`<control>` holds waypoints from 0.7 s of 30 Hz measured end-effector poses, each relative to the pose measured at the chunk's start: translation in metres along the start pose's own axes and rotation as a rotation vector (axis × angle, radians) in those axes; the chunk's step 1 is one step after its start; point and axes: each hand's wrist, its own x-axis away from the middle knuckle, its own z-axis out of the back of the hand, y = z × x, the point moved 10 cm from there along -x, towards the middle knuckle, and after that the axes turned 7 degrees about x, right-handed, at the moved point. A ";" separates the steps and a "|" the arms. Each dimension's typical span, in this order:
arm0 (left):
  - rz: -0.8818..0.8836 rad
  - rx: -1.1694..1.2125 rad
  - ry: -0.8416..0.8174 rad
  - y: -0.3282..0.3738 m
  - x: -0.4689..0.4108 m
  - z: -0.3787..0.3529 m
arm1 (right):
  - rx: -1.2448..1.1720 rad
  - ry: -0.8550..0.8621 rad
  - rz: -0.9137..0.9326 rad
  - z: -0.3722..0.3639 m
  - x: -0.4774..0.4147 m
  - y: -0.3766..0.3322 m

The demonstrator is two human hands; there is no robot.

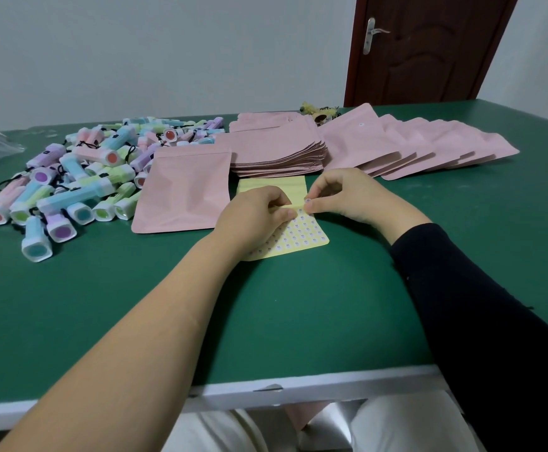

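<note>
- At the middle of the green-topped work table [298, 321], straight out at 12 o'clock from the person, lies the flat rectangular yellow sticker sheet [294, 234], printed with rows of tiny round white labels.
- The left hand [253, 212] rests on the sheet's left half. Its curled fingers pinch a raised fold across the middle, probably to bend the backing so that a label's edge lifts free.
- The right hand [344, 194] comes in from 2 o'clock with thumb and forefinger closed narrowly on one small round white sticker [307, 200] at the crest of that fold. The other fingers are loosely tucked.
- The sheet's long axis runs from 12 to 6 o'clock, with the near end leaning slightly toward 5. The far half shows bare yellow, and the unpeeled labels fill the near half.
- One flat matte pink zip pouch [181, 194] lies at 10 o'clock of the sheet, just beside it. It is likely the next to be labelled.
- A neat stack of empty pink pouches [276, 151] sits at 12 o'clock, touching the sheet's far edge.
- A fanned row of pink pouches [429, 141] stretches off toward 2 o'clock, laid overlapping, apparently finished ones.
- A loose heap of pastel plastic flashlights [70, 181] with black wrist cords fills the 9 to 10 o'clock side, within the left arm's reach.
</note>
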 end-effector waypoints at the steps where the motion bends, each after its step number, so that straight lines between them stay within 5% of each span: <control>1: 0.000 -0.004 -0.001 0.000 0.000 0.000 | -0.018 0.004 -0.006 0.001 0.000 0.001; 6: -0.043 0.027 -0.006 0.006 0.002 0.002 | -0.146 0.079 -0.048 0.009 -0.001 0.004; 9: -0.064 0.119 0.311 0.006 0.005 0.055 | -0.222 0.128 -0.107 0.011 -0.002 0.009; 12: 0.167 0.179 0.614 -0.045 0.014 0.115 | -0.346 0.118 -0.166 0.004 -0.004 0.006; 16: 0.615 0.090 0.557 -0.125 0.027 0.132 | -0.531 -0.005 -0.182 -0.032 -0.012 -0.028; 21: 0.623 0.138 0.557 -0.140 0.029 0.133 | -0.543 -0.114 -0.195 -0.086 -0.028 -0.082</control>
